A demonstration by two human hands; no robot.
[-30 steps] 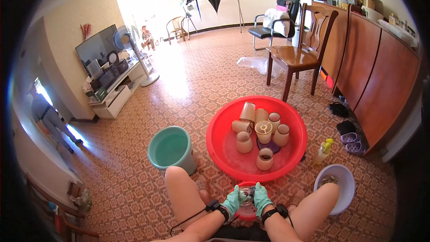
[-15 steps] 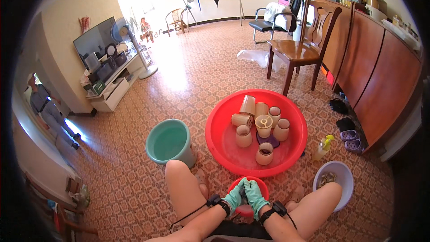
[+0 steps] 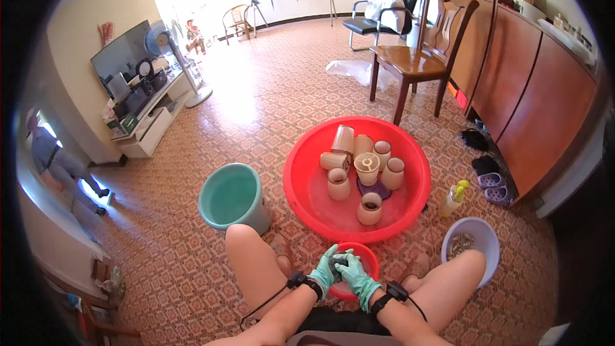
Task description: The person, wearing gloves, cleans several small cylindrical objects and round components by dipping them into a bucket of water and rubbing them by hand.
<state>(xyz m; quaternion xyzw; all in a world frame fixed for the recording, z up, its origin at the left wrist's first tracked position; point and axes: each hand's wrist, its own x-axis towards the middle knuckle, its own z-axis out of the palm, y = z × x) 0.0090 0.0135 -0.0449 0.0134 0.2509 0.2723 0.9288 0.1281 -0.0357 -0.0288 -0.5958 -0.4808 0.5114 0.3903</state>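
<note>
Bucket (image 3: 232, 196): teal, on the floor, left of the knees.
Left hand (image 3: 324, 271): gloved, closed around a small dark object (image 3: 339, 261).
Right hand (image 3: 352, 273): gloved, gripping the same object over the small red bowl (image 3: 364, 257).
Red basin (image 3: 307, 186): holds tan cups (image 3: 368, 168).

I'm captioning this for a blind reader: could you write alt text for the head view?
Two gloved hands, left hand and right hand, grip a small dark object over a small red bowl. Beyond lie a red basin of beige cups and a teal bucket.

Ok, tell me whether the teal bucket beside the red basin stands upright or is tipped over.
Upright. The teal bucket rests on its base on the tiled floor, its round open mouth facing up, left of the red basin.
</note>
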